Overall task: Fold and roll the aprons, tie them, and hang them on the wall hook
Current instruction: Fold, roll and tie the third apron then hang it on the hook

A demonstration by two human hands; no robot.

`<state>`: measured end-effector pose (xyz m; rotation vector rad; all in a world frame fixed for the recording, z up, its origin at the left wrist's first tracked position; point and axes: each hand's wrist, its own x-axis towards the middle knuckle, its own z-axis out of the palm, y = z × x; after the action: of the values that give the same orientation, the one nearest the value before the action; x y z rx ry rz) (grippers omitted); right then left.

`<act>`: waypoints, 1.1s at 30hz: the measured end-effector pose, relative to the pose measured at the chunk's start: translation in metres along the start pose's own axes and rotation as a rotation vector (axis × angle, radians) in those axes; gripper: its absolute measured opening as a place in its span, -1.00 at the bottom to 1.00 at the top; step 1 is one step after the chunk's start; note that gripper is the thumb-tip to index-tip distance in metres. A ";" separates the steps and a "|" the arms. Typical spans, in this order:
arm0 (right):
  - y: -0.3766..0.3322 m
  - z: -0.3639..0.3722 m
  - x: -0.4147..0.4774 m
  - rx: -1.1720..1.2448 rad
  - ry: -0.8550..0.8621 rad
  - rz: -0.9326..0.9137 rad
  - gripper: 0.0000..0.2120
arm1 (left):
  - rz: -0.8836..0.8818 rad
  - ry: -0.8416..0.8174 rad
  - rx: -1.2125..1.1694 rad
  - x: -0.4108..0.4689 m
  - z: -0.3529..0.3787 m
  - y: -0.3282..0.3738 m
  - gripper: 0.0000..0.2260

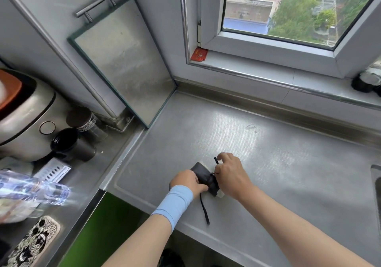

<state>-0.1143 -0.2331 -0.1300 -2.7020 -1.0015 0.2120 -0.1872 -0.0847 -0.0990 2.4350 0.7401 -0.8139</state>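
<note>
A loose end of the strap (204,209) trails toward six o'clock from the rolled apron (201,170) on the steel counter (268,153). The left hand (188,182), at nine o'clock, wraps the roll. The right hand (231,175), at three, pinches the strap at the knot. I'd press the roll firm while cinching.

Steel counter (268,163), rolled dark apron (201,173) near its front edge, strap (204,211) trailing from it, board (123,60) leaning in the back corner, cooker (24,118), jars (82,120), bottle (31,188) and phone (33,240) on the left stretch
</note>
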 end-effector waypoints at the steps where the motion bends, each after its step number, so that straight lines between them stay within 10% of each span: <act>1: 0.000 0.001 0.000 -0.013 0.028 -0.026 -0.88 | 0.004 0.002 -0.040 0.003 0.000 -0.001 -0.81; 14: -0.002 -0.012 0.011 0.327 -0.255 0.190 -0.89 | 0.042 -0.067 -0.604 0.015 0.007 -0.011 -0.79; 33: 0.000 0.006 0.017 0.432 -0.136 0.301 -0.83 | 0.336 0.130 -0.369 0.031 -0.021 0.004 -0.84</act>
<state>-0.1028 -0.2204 -0.1366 -2.4422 -0.4976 0.6007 -0.1549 -0.0656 -0.1037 2.2033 0.4563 -0.3559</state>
